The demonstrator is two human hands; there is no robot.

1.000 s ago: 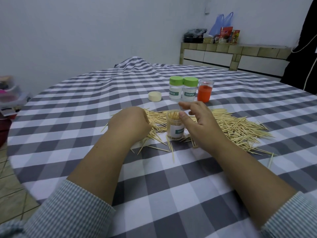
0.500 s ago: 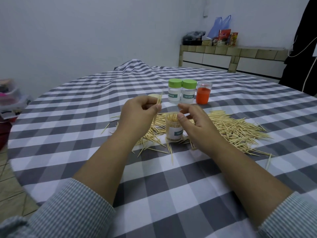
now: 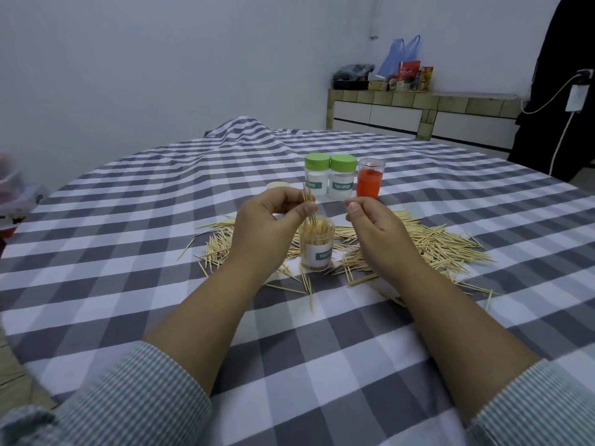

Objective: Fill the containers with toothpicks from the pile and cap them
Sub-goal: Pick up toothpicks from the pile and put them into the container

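Observation:
An open clear container (image 3: 317, 249) with a white "TOOTHPICK" label stands upright in the middle of the toothpick pile (image 3: 431, 243), nearly full. My left hand (image 3: 267, 226) pinches a small bunch of toothpicks (image 3: 308, 204) upright, with their lower tips in the container's mouth. My right hand (image 3: 376, 226) hovers just right of the container, fingers loosely curled, holding nothing I can see. Two capped containers with green lids (image 3: 317, 178) (image 3: 343, 181) stand behind, beside a clear container with orange contents (image 3: 370, 183). A cream cap (image 3: 278, 185) lies behind my left hand, mostly hidden.
A grey-and-white checked cloth (image 3: 322, 365) covers the table. Loose toothpicks (image 3: 309, 291) lie scattered in front of the container. A tiled counter (image 3: 418, 111) with bags stands at the back right. The table edge runs along the left.
My left hand rose off the pile with a bunch of toothpicks and carried it right to the container's mouth. My right hand let go of the container's rim and lifted a little.

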